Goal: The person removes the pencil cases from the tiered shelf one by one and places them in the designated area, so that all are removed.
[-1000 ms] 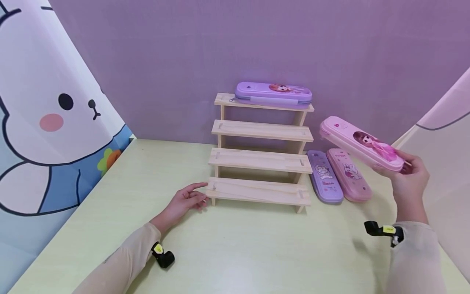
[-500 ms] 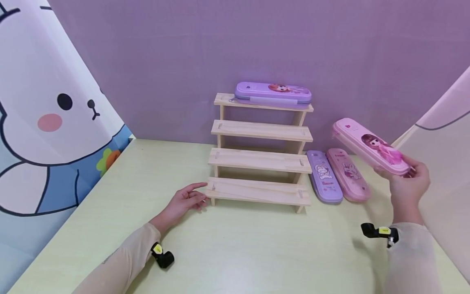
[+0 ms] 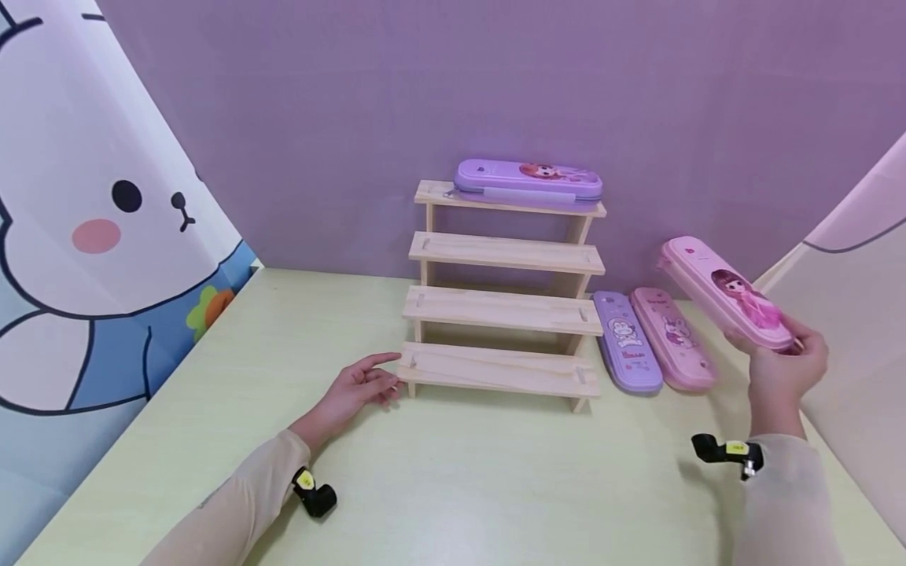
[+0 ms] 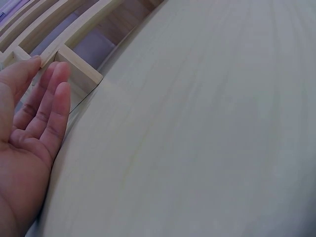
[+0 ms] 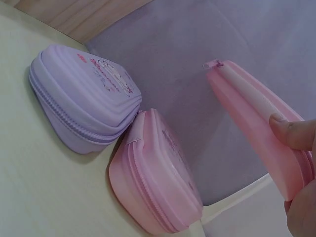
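At right in the head view, my right hand [image 3: 787, 373] grips the near end of a pink pencil case [image 3: 716, 277] with a doll picture on its lid. The case is held up and tilted, its zipper closed and the thumb on its side in the right wrist view. My left hand [image 3: 354, 387] rests beside a four-step wooden display stand [image 3: 495, 306], fingertips at the left end of its lowest step, fingers loosely extended. On the top step lies a purple pencil case [image 3: 517, 177], also with a doll picture.
Right of the stand, a lilac pencil case [image 3: 626, 342] and a pink rabbit pencil case [image 3: 672, 338] lie side by side on the pale table [image 3: 453, 479]. Behind stands a purple backdrop [image 3: 318, 118]; a cartoon-print cloth [image 3: 64, 181] hangs at left.
My right hand has moved the held pink pencil case to the right and slightly down, away from the stand. The left hand stays at the lowest step.
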Available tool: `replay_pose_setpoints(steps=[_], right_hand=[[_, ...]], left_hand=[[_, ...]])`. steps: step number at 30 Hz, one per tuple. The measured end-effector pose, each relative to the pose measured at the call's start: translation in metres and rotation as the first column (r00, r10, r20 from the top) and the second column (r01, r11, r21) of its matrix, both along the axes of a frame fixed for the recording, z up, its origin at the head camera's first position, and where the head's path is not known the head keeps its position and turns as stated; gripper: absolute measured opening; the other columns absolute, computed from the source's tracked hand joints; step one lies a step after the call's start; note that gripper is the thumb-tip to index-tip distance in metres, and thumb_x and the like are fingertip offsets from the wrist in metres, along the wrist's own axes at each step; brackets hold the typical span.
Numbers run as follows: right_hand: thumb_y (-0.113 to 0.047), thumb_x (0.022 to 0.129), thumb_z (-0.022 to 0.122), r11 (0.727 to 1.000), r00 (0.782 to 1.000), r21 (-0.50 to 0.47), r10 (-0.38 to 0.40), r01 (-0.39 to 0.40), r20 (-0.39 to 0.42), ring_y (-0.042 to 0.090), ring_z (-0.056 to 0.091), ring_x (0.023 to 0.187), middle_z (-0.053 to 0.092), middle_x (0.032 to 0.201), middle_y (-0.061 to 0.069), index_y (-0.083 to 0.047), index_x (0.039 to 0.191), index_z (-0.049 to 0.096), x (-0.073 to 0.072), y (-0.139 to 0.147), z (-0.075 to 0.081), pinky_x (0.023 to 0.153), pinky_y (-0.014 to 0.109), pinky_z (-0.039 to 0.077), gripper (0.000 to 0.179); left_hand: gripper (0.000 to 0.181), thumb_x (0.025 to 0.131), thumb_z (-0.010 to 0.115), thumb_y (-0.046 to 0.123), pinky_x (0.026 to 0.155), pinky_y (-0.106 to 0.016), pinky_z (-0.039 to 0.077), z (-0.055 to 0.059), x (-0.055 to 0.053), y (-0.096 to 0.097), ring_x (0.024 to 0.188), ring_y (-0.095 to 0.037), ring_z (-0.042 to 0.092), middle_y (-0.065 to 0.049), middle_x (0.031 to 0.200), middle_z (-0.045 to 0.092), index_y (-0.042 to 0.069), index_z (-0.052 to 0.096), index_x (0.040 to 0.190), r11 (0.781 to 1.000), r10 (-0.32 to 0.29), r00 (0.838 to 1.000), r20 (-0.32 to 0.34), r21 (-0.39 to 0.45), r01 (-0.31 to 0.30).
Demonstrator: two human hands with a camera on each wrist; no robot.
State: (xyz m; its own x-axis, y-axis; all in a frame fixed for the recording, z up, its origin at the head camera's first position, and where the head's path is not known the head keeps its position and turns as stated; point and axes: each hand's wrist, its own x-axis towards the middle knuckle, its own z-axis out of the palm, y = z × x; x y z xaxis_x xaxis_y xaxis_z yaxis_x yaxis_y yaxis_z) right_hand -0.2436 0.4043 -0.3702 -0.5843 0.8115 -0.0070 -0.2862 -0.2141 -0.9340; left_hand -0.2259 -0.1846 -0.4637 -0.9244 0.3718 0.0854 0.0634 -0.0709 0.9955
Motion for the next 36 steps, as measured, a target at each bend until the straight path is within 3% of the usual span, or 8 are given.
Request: replay_pose_setpoints(steps=[6, 19, 23, 26, 29, 36], right_hand=[[0.035, 0.058, 0.074, 0.999, 1.000, -0.034, 0.003, -0.003, 0.003, 0.008, 0.058, 0.097, 0.048, 0.116, -0.001, -0.013, 0.108, 0.060, -0.002, 0.002, -0.006, 0.065, 0.017, 0.056, 0.071], [0.025, 0.059, 0.083, 0.998, 0.977, -0.053, -0.025, 0.037, 0.214, 0.005, 0.046, 0.121, 0.038, 0.129, -0.010, -0.022, 0.111, 0.054, 0.000, 0.007, -0.028, 0.079, 0.010, 0.050, 0.076], [0.029, 0.068, 0.069, 0.998, 0.966, -0.015, -0.054, 0.060, 0.252, 0.005, 0.041, 0.125, 0.036, 0.129, -0.011, -0.024, 0.108, 0.054, -0.001, 0.012, -0.035, 0.087, 0.010, 0.047, 0.068], [0.027, 0.074, 0.054, 0.996, 0.953, 0.031, -0.089, 0.084, 0.291, 0.005, 0.038, 0.126, 0.036, 0.123, -0.012, -0.026, 0.104, 0.055, -0.002, 0.015, -0.042, 0.096, 0.012, 0.043, 0.061], [0.021, 0.077, 0.049, 0.993, 0.931, 0.084, -0.109, 0.084, 0.348, 0.004, 0.036, 0.127, 0.035, 0.121, -0.014, -0.030, 0.101, 0.054, -0.002, 0.017, -0.048, 0.103, 0.011, 0.034, 0.057], [0.014, 0.078, 0.054, 0.991, 0.899, 0.127, -0.098, 0.048, 0.427, 0.004, 0.031, 0.131, 0.031, 0.127, -0.016, -0.037, 0.102, 0.051, 0.001, 0.019, -0.055, 0.107, 0.009, 0.023, 0.056]], left_hand=[[0.051, 0.099, 0.056, -0.001, 0.070, -0.027, 0.057, 0.001, 0.001, 0.000, 0.083, -0.014, 0.069, -0.001, 0.098, 0.074, -0.011, 0.037, 0.145, 1.000, 0.002, 1.000, -0.001, 0.001, -0.002], [0.051, 0.099, 0.056, -0.001, 0.071, -0.026, 0.056, 0.002, 0.002, 0.001, 0.084, -0.014, 0.069, 0.000, 0.098, 0.074, -0.011, 0.037, 0.145, 1.000, 0.005, 1.000, 0.002, 0.003, -0.005], [0.051, 0.099, 0.056, 0.000, 0.071, -0.026, 0.056, 0.002, 0.002, 0.001, 0.084, -0.014, 0.069, 0.000, 0.098, 0.074, -0.011, 0.037, 0.145, 1.000, 0.005, 1.000, 0.003, 0.002, -0.005], [0.051, 0.100, 0.056, 0.000, 0.071, -0.026, 0.056, 0.002, 0.002, 0.001, 0.084, -0.014, 0.069, 0.001, 0.097, 0.074, -0.011, 0.037, 0.145, 1.000, 0.006, 1.000, 0.005, -0.003, -0.006], [0.050, 0.099, 0.056, -0.001, 0.071, -0.026, 0.056, 0.003, 0.002, 0.001, 0.084, -0.014, 0.069, 0.002, 0.097, 0.074, -0.011, 0.037, 0.145, 1.000, 0.009, 1.000, 0.006, -0.007, -0.009], [0.049, 0.100, 0.056, 0.000, 0.071, -0.027, 0.056, 0.003, 0.001, 0.000, 0.084, -0.014, 0.069, -0.003, 0.100, 0.074, -0.009, 0.039, 0.145, 1.000, 0.009, 1.000, 0.004, -0.008, -0.009]])
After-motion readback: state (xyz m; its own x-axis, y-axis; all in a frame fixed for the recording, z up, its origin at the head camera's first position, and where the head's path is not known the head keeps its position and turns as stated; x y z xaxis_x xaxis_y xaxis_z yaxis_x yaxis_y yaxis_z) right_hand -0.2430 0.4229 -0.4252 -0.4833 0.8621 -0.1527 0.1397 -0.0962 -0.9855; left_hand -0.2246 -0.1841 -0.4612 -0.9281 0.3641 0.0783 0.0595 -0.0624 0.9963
